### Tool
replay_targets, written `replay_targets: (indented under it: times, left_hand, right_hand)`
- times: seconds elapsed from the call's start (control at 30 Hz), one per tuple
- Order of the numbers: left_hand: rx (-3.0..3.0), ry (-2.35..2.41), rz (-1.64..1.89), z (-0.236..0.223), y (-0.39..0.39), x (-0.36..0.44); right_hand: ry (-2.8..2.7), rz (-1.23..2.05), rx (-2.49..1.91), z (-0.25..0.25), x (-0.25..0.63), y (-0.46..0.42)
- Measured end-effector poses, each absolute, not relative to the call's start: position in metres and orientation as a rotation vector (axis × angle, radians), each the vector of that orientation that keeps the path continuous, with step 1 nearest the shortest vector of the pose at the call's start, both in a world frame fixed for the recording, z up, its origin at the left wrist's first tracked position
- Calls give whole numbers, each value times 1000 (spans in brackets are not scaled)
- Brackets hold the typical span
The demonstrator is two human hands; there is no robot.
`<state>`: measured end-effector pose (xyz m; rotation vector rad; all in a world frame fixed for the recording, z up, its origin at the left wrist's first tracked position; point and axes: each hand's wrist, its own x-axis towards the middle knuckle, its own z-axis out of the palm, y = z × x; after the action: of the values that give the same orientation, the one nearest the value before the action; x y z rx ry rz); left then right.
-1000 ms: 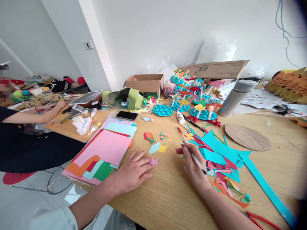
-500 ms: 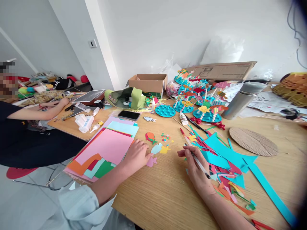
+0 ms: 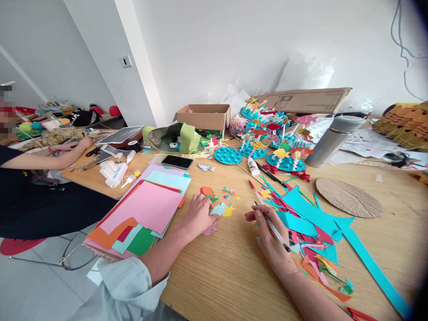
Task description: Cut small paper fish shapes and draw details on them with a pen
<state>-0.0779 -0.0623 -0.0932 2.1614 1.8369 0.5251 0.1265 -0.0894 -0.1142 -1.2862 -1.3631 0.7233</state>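
My left hand (image 3: 199, 214) has its fingers curled, with thumb and forefinger closed on the edge of a light blue paper fish (image 3: 220, 209) at the table. A yellow paper fish (image 3: 229, 211) lies against it. Partly under my left hand is a pink paper fish (image 3: 210, 229). Just beyond are red and orange paper fish (image 3: 207, 192) and small round paper dots (image 3: 228, 192). My right hand (image 3: 272, 236) grips a pen (image 3: 276, 230), its tip pointing up and left, and rests beside the paper scraps.
Stacked coloured paper (image 3: 147, 203) lies left, near a phone (image 3: 177, 162). Blue and red scraps (image 3: 307, 214), a cardboard oval (image 3: 347, 197) and a steel flask (image 3: 329, 142) stand right. Behind are finished fish crafts (image 3: 284, 161) and a cardboard box (image 3: 203, 117). A co-worker's arm (image 3: 50, 158) is far left.
My left hand has moved right off the paper stack's edge and closed on the light blue fish, which has slid slightly right. My right hand keeps the pen in nearly the same place.
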Motion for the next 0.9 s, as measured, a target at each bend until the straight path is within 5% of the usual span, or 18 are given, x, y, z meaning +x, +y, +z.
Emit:
replay_targets:
  times: [0.9]
  left_hand:
    - [1861, 1415, 807, -98, -73, -77]
  right_hand:
    - [-1801, 523, -1188, -113, 125, -90]
